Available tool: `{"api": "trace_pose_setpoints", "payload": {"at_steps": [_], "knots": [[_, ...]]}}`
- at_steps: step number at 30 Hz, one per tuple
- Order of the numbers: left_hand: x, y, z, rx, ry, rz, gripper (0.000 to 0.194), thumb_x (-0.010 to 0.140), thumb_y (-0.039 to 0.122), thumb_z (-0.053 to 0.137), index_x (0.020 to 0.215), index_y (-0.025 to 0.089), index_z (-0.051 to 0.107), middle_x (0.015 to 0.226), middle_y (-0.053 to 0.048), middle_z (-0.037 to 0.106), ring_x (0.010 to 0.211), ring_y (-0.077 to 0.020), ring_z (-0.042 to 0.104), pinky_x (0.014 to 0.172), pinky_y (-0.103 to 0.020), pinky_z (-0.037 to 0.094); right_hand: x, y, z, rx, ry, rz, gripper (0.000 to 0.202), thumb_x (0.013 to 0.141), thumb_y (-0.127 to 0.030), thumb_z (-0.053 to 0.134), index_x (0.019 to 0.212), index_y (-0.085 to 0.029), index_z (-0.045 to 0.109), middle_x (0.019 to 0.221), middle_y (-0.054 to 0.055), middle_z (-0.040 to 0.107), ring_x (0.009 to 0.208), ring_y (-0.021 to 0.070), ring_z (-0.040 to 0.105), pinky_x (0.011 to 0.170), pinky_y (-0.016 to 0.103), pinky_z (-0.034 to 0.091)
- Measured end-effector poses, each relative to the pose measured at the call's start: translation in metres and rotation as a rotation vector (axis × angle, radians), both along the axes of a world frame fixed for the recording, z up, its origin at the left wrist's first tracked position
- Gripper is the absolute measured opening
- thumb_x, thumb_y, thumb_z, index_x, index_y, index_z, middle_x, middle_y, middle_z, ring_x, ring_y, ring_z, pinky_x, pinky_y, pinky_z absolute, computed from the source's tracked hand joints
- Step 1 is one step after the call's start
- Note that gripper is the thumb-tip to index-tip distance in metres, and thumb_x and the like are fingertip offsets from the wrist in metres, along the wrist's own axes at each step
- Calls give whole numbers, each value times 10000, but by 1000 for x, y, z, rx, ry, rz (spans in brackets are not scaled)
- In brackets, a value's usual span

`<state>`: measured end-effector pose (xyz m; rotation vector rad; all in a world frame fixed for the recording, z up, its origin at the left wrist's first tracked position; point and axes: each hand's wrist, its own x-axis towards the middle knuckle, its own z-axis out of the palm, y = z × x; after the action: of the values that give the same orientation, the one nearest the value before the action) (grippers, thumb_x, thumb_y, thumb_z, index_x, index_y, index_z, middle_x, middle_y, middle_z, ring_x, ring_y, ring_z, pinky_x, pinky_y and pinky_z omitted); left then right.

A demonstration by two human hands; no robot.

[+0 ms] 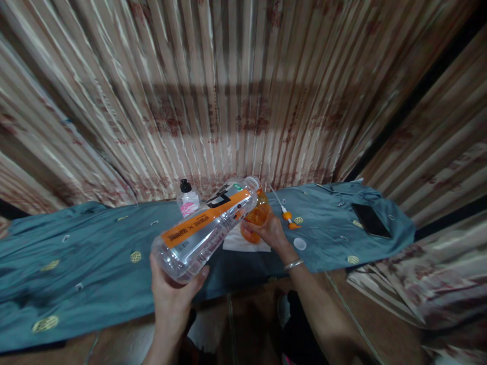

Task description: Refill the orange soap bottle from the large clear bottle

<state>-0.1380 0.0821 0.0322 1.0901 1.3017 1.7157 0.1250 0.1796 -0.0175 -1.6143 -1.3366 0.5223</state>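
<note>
My left hand grips the base of a large clear plastic bottle with an orange and silver label. The bottle is tilted, its neck up and to the right, over an orange see-through bottle. My right hand is wrapped round that orange bottle, which stands on a white cloth or tissue. The mouth of the orange bottle is partly hidden behind the clear one. To the right lie an orange and white pump top with a long tube and a white round cap.
Behind the clear bottle stands a small bottle with a black top and pink label. A dark phone lies at the right end of the teal cloth-covered surface. A patterned curtain hangs close behind.
</note>
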Motion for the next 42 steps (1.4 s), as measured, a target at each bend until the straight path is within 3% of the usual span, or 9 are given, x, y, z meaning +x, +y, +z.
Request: {"api": "trace_pose_setpoints", "payload": {"at_steps": [8, 14, 21, 25, 30, 38, 42], "knots": [[3, -2, 6, -43, -44, -21, 1115, 548, 475, 1071, 1520, 230, 581, 1502, -145, 668, 1452, -413, 629, 1254, -578, 467, 0, 1, -2, 10, 3, -16, 756, 703, -455, 977, 1333, -177, 664, 1161, 164, 874, 1188, 428, 826, 979, 516, 676], [2, -2, 5, -36, -31, -30, 1074, 542, 459, 1072, 1487, 244, 610, 1422, -115, 698, 1425, -400, 650, 1254, -569, 469, 0, 0, -1, 10, -14, -19, 804, 716, -468, 965, 1386, -149, 655, 1193, 182, 870, 1182, 429, 827, 983, 531, 677], [1, 0, 3, -27, -33, -13, 1100, 544, 485, 1067, 1514, 252, 601, 1490, -132, 684, 1433, -401, 645, 1259, -580, 459, 0, 0, -3, 10, 5, -20, 728, 705, -434, 991, 1324, -205, 684, 1167, 135, 879, 1151, 399, 840, 954, 490, 695], [-2, 2, -1, -37, -19, -22, 1084, 507, 469, 1079, 1463, 230, 628, 1339, -109, 732, 1342, -392, 698, 1225, -576, 502, -1, 0, -3, 17, 8, -23, 686, 708, -417, 990, 1299, -238, 692, 1172, 109, 881, 1142, 389, 842, 957, 496, 702], [1, -1, 2, -22, -45, -22, 1051, 560, 469, 1070, 1479, 225, 623, 1408, -128, 712, 1466, -416, 622, 1295, -602, 417, -1, 0, -3, -28, -13, -44, 754, 694, -439, 993, 1332, -204, 667, 1157, 134, 879, 1151, 411, 841, 976, 518, 693], [5, -5, 6, -89, -68, 2, 1161, 541, 509, 1072, 1562, 250, 584, 1490, -152, 716, 1400, -412, 683, 1268, -619, 456, 3, 0, -7, 6, -23, -11, 780, 693, -534, 973, 1340, -202, 689, 1112, 146, 885, 1109, 432, 848, 915, 534, 703], [6, -5, 8, -71, -42, 31, 1039, 549, 526, 1062, 1460, 234, 655, 1382, -133, 752, 1322, -395, 720, 1182, -571, 551, 3, -1, -6, 17, -7, 2, 781, 692, -556, 962, 1336, -207, 692, 1114, 147, 883, 1091, 449, 848, 907, 577, 706]]}}
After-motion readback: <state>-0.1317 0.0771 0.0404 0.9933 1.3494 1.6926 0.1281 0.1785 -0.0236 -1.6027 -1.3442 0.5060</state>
